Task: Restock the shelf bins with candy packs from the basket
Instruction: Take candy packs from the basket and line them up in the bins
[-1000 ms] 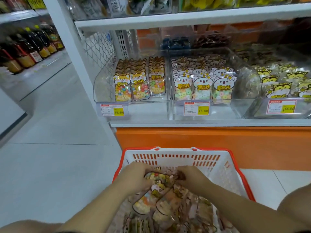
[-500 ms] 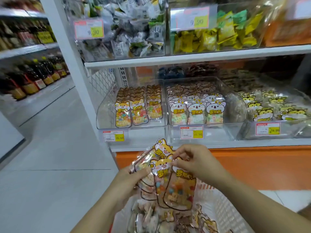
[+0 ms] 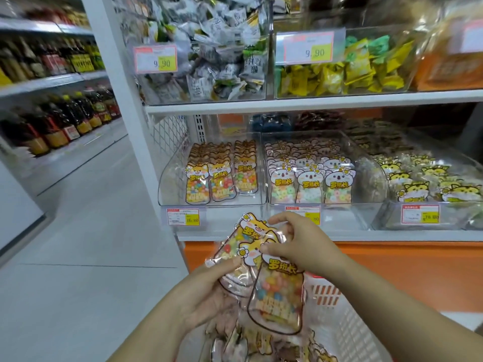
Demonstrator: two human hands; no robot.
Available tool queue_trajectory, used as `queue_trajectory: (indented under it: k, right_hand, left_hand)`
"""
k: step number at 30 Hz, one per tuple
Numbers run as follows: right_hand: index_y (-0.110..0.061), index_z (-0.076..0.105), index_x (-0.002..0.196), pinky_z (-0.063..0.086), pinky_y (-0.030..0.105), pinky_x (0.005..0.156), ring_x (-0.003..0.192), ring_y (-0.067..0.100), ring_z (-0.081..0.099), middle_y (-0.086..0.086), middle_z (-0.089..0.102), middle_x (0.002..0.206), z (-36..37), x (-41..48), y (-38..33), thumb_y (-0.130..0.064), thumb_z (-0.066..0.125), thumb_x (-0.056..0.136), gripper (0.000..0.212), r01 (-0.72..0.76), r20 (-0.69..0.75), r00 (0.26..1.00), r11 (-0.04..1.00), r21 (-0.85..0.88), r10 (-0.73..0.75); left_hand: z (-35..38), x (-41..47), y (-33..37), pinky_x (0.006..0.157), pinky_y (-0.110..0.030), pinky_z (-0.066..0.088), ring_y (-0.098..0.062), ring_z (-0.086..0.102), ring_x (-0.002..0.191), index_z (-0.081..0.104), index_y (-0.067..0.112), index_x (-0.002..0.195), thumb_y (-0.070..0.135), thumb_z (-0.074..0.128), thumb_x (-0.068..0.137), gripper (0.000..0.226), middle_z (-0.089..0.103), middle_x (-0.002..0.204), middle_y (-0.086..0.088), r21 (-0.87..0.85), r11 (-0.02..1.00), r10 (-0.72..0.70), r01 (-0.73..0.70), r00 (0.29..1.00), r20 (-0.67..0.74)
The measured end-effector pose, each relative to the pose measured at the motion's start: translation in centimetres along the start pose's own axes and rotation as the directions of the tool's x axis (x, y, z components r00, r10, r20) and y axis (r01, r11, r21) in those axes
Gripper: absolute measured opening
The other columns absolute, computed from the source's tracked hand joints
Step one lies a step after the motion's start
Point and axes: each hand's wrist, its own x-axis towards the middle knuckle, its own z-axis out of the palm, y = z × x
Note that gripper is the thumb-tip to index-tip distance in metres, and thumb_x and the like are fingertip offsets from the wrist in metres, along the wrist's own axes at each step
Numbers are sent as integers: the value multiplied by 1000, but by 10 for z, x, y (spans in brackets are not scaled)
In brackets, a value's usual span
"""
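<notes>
Head view: fan of candy packs [image 3: 274, 288] held above the basket [image 3: 350, 333], just below the shelf [image 3: 339, 235] edge.
Pack axis: near upright, cat-head tops up, printed faces toward camera.
Left hand [image 3: 206, 291]: fingers behind fan, thumb clamped on its left edge.
Right hand [image 3: 305, 246]: thumb and fingers pinch front pack's top.
Basket: more packs, loose.
Left bin [image 3: 170, 178]: same cat packs, upright rows.
Middle bin [image 3: 371, 173]: koala packs, upright rows.
</notes>
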Motion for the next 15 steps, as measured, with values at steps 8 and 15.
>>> queue_trajectory:
  k: [8,15]
  right_hand:
    - [-22,72,87,34,17,48,45,2,41,-13,43,57,9,18,-26,-19,82,80,12,130,-6,991,954,270,-134]
    - [-19,74,82,48,35,67,69,23,61,7,69,74,-17,26,-8,-17,83,77,11,42,-191,980,895,444,48]
  left_hand:
    - [-18,-10,32,109,-65,38,-44,58,122,64,5,131,20,64,88,46,63,129,-28,-137,986,105,-99,994,39]
    - [-26,-11,29,73,-47,63,-37,73,95,62,-2,125,7,65,82,44,71,115,-24,-35,956,286,-290,955,-82]
